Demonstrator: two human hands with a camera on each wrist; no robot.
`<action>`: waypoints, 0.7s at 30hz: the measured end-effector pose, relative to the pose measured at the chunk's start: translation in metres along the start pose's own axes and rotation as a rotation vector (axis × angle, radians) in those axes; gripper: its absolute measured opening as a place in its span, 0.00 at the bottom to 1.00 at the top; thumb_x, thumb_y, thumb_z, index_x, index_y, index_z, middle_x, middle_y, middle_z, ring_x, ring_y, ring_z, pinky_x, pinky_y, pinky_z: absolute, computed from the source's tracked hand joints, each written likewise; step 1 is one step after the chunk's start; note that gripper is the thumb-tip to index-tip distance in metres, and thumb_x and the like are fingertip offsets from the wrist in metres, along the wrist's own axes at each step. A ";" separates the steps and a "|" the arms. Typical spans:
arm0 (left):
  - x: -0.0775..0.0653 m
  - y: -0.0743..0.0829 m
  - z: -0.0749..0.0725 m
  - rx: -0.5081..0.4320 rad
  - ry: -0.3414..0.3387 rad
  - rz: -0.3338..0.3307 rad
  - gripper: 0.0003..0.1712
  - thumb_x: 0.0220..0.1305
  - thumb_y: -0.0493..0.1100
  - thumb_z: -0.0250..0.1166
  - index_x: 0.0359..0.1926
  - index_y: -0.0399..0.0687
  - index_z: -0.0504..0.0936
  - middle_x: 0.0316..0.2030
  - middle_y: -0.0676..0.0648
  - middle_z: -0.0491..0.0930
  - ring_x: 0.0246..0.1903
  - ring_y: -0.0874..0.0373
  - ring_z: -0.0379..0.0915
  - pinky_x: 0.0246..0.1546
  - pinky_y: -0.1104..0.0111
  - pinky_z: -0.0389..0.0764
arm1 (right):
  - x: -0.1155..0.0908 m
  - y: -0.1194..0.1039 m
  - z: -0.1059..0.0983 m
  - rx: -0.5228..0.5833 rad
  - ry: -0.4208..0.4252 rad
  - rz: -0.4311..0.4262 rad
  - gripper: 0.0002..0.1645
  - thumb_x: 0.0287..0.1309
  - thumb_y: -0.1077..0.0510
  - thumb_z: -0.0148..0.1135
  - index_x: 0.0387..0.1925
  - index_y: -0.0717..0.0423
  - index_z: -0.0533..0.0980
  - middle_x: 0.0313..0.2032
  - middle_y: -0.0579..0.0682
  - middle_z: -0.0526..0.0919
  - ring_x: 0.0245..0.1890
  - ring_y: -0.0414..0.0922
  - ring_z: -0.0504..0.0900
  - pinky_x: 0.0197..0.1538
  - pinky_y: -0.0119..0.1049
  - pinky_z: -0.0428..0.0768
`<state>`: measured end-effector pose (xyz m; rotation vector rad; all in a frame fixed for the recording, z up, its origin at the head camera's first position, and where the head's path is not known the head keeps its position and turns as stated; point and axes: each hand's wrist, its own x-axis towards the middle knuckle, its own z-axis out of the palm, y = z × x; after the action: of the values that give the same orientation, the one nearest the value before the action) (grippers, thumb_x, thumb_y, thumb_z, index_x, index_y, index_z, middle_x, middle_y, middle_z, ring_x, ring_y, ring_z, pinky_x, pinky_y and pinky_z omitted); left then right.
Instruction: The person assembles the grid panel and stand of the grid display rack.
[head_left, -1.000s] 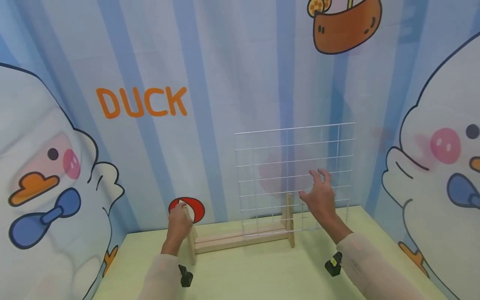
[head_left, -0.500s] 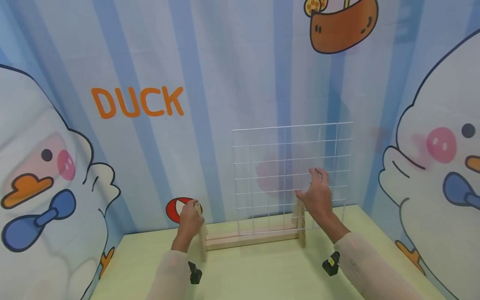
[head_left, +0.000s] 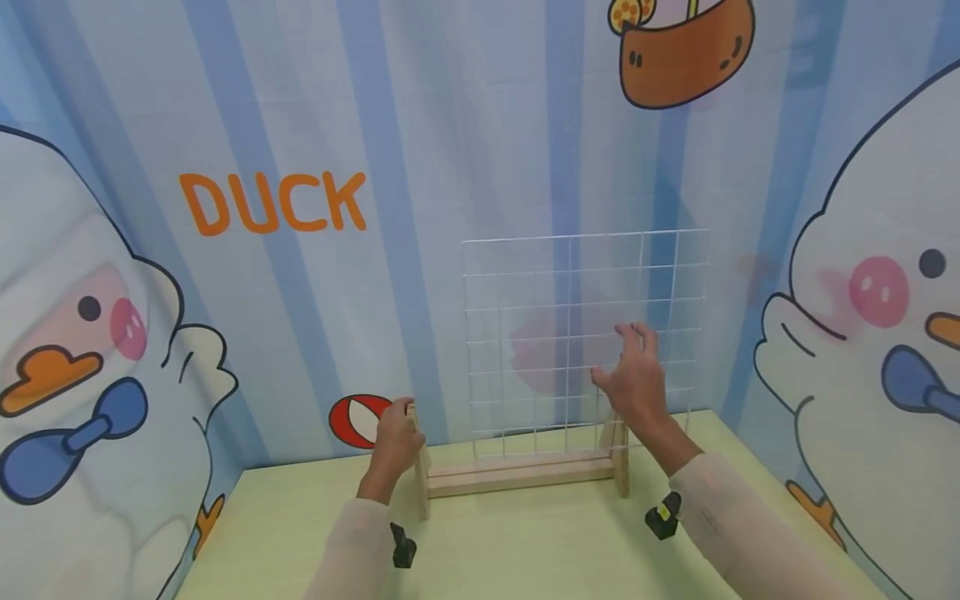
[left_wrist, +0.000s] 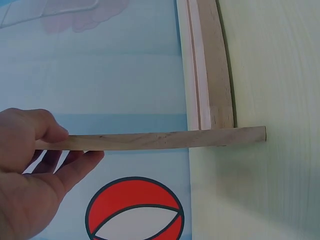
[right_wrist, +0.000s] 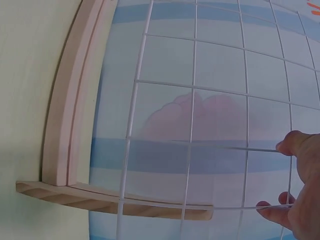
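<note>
Left hand: reaches forward, wrist raised, and the left hand (head_left: 397, 437) pinches the upper end of the stand's left end board (left_wrist: 155, 141), thumb on one face and fingers on the other; the grip is narrow, just the board's thickness.
Right hand: lifted higher, the right hand (head_left: 636, 375) holds the grid near its right side, thumb on one wire and fingertips curled at a neighbouring one; the grip spreads across the space between those wires.
Sleeves: both forearms wear pale sleeves (head_left: 352, 546), coming in from the lower edge of the head view, with a small black device (head_left: 662, 517) beside each one.
Wire grid: the white wire grid (head_left: 567, 337) is nearly upright above the table; in the right wrist view its lower edge is apart from the crossbar, and its wires pass in front of the right end board (right_wrist: 165, 209).
Wooden stand: the pale wooden stand (head_left: 517, 479), upright between the hands, has a long crossbar (left_wrist: 216, 65) joining its two end boards.
Tabletop: pale yellow-green tabletop (head_left: 525, 542) with faint streaks.
Backdrop: blue-striped cloth (head_left: 435, 125) behind and at both sides, printed with orange "DUCK" lettering (head_left: 285, 202), a red-and-white ball (head_left: 360, 421) and large white ducks (head_left: 900, 208).
</note>
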<state>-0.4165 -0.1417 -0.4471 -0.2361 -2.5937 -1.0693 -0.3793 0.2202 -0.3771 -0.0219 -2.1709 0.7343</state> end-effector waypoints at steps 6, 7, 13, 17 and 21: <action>-0.001 0.003 0.003 -0.016 -0.024 -0.009 0.34 0.57 0.28 0.61 0.67 0.30 0.69 0.58 0.28 0.75 0.57 0.36 0.73 0.57 0.44 0.79 | 0.007 -0.009 -0.008 -0.006 0.018 -0.023 0.40 0.47 0.61 0.79 0.62 0.60 0.72 0.67 0.66 0.67 0.27 0.57 0.81 0.35 0.53 0.86; 0.000 0.003 0.003 -0.015 -0.029 -0.013 0.34 0.57 0.28 0.61 0.67 0.31 0.68 0.58 0.28 0.75 0.57 0.36 0.73 0.57 0.44 0.79 | 0.009 -0.011 -0.009 -0.009 0.020 -0.022 0.39 0.47 0.61 0.79 0.62 0.60 0.72 0.67 0.66 0.67 0.24 0.56 0.79 0.34 0.52 0.86; 0.001 0.003 0.004 0.012 -0.042 -0.018 0.34 0.58 0.28 0.61 0.67 0.31 0.68 0.58 0.28 0.75 0.59 0.36 0.73 0.60 0.44 0.78 | 0.018 -0.022 -0.009 -0.024 0.026 -0.024 0.39 0.47 0.61 0.79 0.61 0.61 0.72 0.67 0.65 0.68 0.22 0.55 0.78 0.35 0.52 0.86; 0.001 0.001 0.004 -0.008 -0.051 -0.038 0.34 0.59 0.29 0.62 0.68 0.32 0.68 0.58 0.30 0.75 0.58 0.36 0.73 0.59 0.45 0.78 | 0.025 -0.033 -0.007 -0.004 0.010 -0.023 0.39 0.47 0.62 0.79 0.61 0.60 0.73 0.67 0.65 0.68 0.25 0.57 0.80 0.38 0.52 0.87; 0.000 0.000 0.002 -0.036 -0.067 -0.052 0.34 0.60 0.30 0.63 0.68 0.32 0.68 0.58 0.30 0.75 0.57 0.37 0.74 0.57 0.44 0.79 | 0.031 -0.046 -0.003 0.006 0.007 -0.036 0.38 0.48 0.63 0.78 0.61 0.60 0.72 0.67 0.64 0.68 0.28 0.57 0.83 0.42 0.51 0.88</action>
<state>-0.4175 -0.1398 -0.4485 -0.2173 -2.6549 -1.1454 -0.3870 0.1915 -0.3304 0.0176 -2.1567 0.7190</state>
